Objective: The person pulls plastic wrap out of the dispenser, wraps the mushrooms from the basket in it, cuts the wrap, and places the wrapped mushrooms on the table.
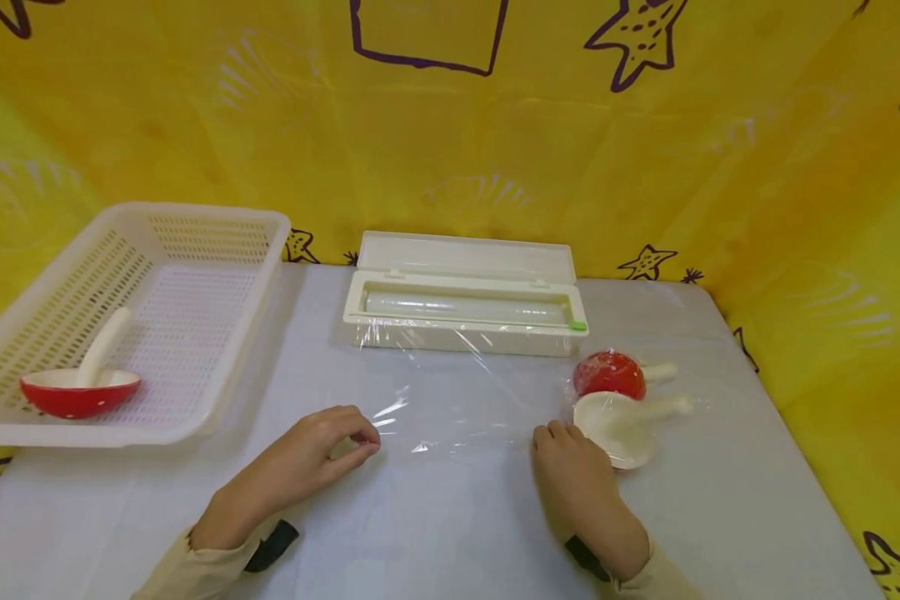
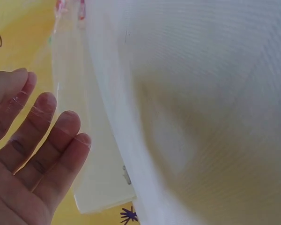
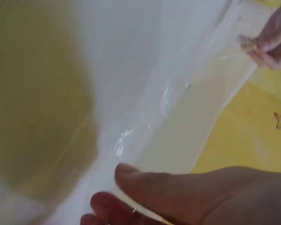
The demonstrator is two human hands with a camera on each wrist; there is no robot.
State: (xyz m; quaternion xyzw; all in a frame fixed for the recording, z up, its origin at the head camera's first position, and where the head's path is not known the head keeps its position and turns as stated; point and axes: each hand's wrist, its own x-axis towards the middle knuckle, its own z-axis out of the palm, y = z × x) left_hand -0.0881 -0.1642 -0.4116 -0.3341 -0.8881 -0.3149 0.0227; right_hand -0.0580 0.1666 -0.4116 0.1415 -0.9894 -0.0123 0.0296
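A clear sheet of plastic wrap (image 1: 457,408) stretches toward me from a roll (image 1: 465,307) in a cream dispenser box (image 1: 465,340) whose lid stands open. My left hand (image 1: 311,450) pinches the sheet's near left corner between thumb and index finger; the other fingers (image 2: 68,159) spread beside the film in the left wrist view. At the near right corner, my right hand (image 1: 576,475) grips the film, its thumb (image 3: 145,185) above the fingers. Just beside that hand lies a cream-bowled spoon (image 1: 615,429), and behind it a red spoon (image 1: 607,375) covered in shiny film.
On the left stands a white slotted basket (image 1: 187,333) holding a red spoon (image 1: 78,404) with white dots and a cream handle. A green piece (image 1: 577,326) sits at the box's right end. Yellow patterned cloth (image 1: 457,125) hangs behind the grey-white table (image 1: 435,533).
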